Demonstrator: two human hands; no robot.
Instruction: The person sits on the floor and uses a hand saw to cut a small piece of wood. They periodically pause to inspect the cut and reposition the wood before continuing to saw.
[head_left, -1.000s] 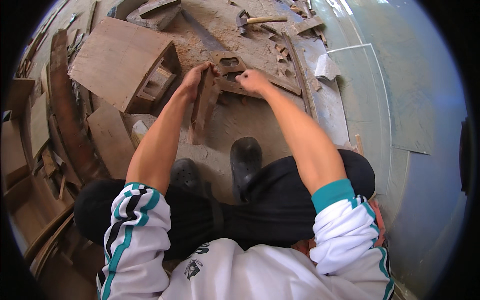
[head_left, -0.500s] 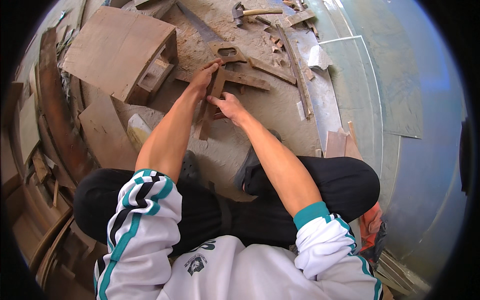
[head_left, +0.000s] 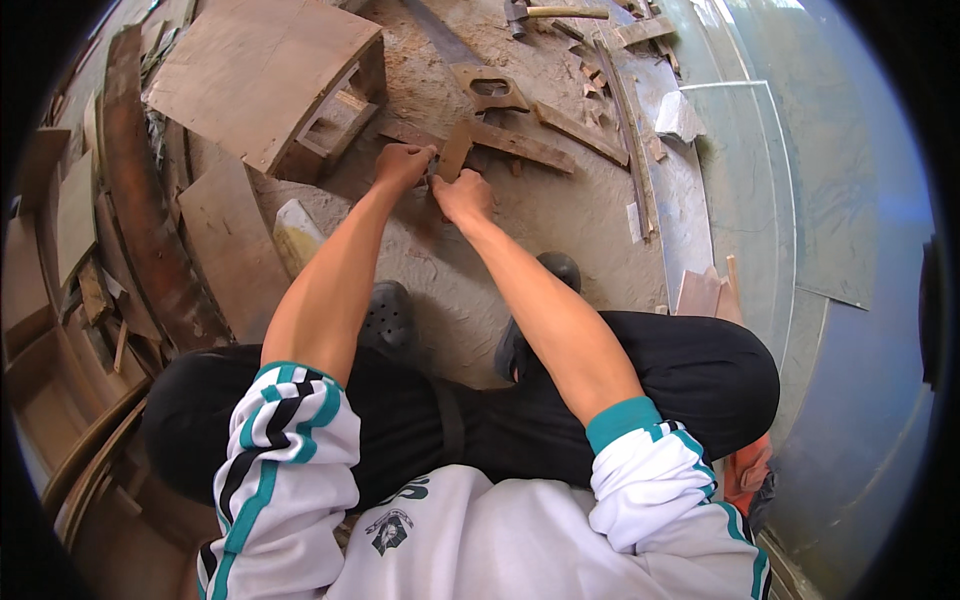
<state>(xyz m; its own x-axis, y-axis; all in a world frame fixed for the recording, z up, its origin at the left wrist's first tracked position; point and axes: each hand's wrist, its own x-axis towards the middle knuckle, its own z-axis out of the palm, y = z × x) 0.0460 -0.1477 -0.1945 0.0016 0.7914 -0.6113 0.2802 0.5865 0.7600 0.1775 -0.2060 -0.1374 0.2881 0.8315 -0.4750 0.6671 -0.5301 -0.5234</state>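
Note:
Both of my hands are out in front of me, low over the dusty floor, at a short flat piece of wood (head_left: 456,150). My right hand (head_left: 465,197) is closed round its near end, thumb along the near edge. My left hand (head_left: 403,166) is closed too, its fingertips against the wood's left edge; what lies under those fingers is hidden. The wood is tilted and looks foreshortened. Just beyond it lies a handsaw (head_left: 492,90) with a wooden handle, its blade pointing away. A wooden batten (head_left: 525,147) rests on the floor behind the piece.
A wooden box (head_left: 265,75) stands at the far left. A hammer (head_left: 555,12) lies at the far edge among offcuts. Long strips (head_left: 628,140) and glass-like sheets (head_left: 740,180) are on the right. Boards (head_left: 150,200) crowd the left, near my knee. My clogs (head_left: 388,315) are below my hands.
The piece of wood has turned from lying lengthwise toward me to a shorter, tilted look. My left fingers have curled in from being stretched along it. The view has shifted slightly.

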